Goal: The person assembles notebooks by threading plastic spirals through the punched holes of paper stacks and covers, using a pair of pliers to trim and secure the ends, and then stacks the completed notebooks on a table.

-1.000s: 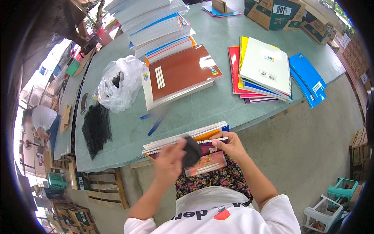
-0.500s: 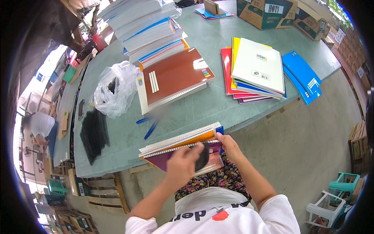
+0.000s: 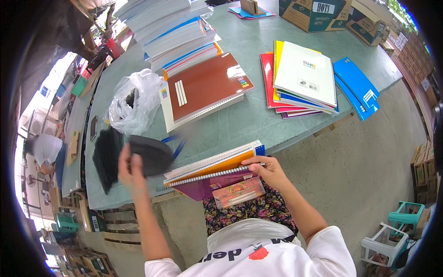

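My left hand [image 3: 131, 171] grips a flat, rounded black object [image 3: 151, 156]. Motion blur hides its exact kind. It is above the table's near edge, beside a pile of thin black strands [image 3: 110, 159]. My right hand [image 3: 269, 171] pinches the upper right edge of a purple spiral notebook [image 3: 196, 187], thumb in front. An orange and pink label or packet [image 3: 239, 192] shows on its cover. Behind it, orange and white-edged notebooks [image 3: 226, 161] lean together at the table edge. Two blue handle-like pieces [image 3: 178, 149] lie beyond, partly blurred.
A brown spiral notebook [image 3: 203, 87] tops a stack beside tall paper piles [image 3: 170, 37]. A plastic bag [image 3: 135, 104] sits left of it. Colourful notebooks [image 3: 304, 76] and blue ones [image 3: 357, 87] lie on the right. Cartons [image 3: 314, 16] stand at the back; stools [image 3: 406, 217] stand on the floor.
My left hand has swung left from the purple notebook, carrying the black object away and uncovering the label. My right hand has shifted slightly, its fingers now over the notebook's top edge.
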A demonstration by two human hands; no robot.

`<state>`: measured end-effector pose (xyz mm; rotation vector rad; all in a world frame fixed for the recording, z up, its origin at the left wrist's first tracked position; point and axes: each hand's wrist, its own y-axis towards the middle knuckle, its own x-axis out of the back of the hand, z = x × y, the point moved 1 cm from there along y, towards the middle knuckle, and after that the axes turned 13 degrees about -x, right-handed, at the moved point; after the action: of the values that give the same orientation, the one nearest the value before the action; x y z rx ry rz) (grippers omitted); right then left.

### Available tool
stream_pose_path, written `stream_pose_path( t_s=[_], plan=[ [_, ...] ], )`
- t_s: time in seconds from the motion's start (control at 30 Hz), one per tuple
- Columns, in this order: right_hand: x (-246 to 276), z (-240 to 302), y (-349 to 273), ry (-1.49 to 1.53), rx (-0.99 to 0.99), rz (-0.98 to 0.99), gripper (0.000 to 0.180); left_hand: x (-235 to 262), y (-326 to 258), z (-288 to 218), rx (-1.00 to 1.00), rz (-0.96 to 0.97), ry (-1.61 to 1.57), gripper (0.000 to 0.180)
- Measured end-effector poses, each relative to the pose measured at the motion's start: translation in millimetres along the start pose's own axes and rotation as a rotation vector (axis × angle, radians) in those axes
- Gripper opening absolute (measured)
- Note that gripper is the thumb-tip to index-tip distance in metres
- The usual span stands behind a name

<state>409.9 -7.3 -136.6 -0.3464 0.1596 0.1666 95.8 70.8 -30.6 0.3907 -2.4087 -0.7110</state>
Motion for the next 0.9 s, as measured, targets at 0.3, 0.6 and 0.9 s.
stream_pose_path(
  t_s=[0.3,0.6,0.9],
  plan=[
    [-6.1,4.1,-6.0,0.294,0.111,0.051,0.021,28.7,14.6,84.6,-0.413,-0.077,0.822,0.031],
    [-5.4,-6.1,-11.8,0.305,0.152,0.061,0.016,-102.0,-72.7,-87.4,-0.696,0.864,-0.004,0.017],
    [5.4,-34.1,-7.5,0.128,0.038,-0.089,0.016,-130.4,-70.4,-90.0,-0.483,0.866,-0.128,0.024]
  ],
)
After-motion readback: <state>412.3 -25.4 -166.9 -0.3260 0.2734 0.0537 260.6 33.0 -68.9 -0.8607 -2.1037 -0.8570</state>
